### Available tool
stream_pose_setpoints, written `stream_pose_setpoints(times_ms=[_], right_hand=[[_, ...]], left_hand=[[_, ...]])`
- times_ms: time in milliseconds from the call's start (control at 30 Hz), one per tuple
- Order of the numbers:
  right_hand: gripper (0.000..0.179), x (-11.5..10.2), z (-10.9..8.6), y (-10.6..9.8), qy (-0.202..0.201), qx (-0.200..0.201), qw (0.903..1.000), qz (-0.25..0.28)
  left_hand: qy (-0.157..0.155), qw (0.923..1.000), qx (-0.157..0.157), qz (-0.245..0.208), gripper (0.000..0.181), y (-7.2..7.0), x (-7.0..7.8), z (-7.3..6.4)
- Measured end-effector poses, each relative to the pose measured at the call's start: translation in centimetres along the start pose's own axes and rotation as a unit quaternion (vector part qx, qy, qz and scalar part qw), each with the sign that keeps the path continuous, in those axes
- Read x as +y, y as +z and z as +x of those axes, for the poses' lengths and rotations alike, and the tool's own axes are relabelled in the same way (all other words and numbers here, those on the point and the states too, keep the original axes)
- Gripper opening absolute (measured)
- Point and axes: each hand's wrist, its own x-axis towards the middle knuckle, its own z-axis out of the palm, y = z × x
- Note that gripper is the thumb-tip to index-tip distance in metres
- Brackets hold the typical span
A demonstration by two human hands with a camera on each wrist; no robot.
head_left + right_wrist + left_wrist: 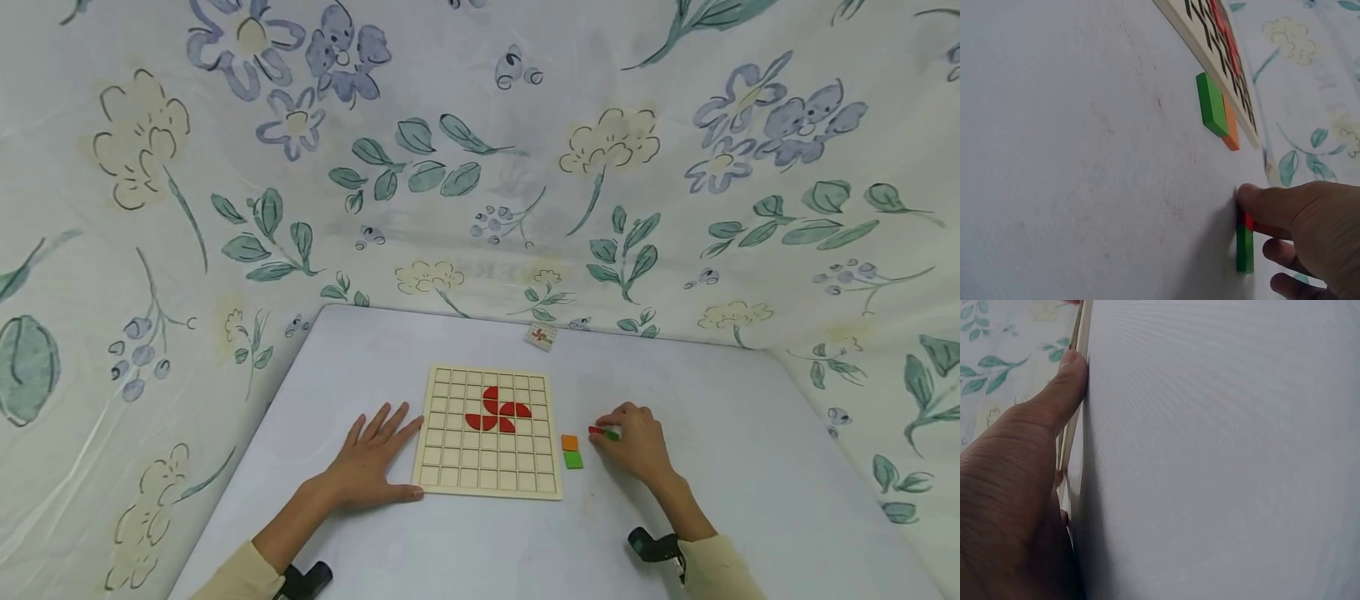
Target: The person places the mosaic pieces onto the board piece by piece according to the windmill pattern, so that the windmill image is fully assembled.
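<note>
A square wooden grid board (491, 479) lies flat on the white table, with several red rounded pieces (486, 422) set in a pinwheel near its middle. My left hand (371, 462) rests spread beside the board, its fingers and thumb touching the left edge. To the right of the board, my right hand (636, 440) pinches a small red and green tile (1245, 250) between thumb and fingers, low over the table. Whether this is one two-coloured tile or two pieces, I cannot tell. An orange tile (570, 443) and a green tile (573, 460) lie touching, between board and right hand.
A small square card (541, 336) with a red pattern lies behind the board near the table's far edge. Flower-printed cloth (480, 167) hangs behind the white table (495, 550) and at its sides. Dark wrist-worn devices (652, 546) sit at both sleeves.
</note>
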Motion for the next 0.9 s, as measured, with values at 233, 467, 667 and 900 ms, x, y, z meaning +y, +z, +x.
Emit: stream_pose_setpoints(times_ms=[233,467,667,900], right_hand=[[0.015,0.0,0.3,0.0,0.009,-0.013,0.9994,0.031],[0.021,-0.4,-0.3,-0.6,0.008,-0.042,0.9979,0.049],[0.023,-0.4,-1.9,-2.1,0.027,-0.068,0.9965,0.040],[0.016,0.2,-3.0,-2.0,0.037,-0.081,0.9906,0.103]], left_hand=[[0.000,1.0000,-0.001,-0.001,0.109,-0.1,0.0,0.0],[0.001,0.9999,-0.007,-0.008,0.110,0.0,0.1,-0.1],[0.001,1.0000,-0.007,-0.004,0.111,0.1,0.1,-0.1],[-0.001,1.0000,0.002,-0.002,0.110,-0.1,0.1,-0.2]])
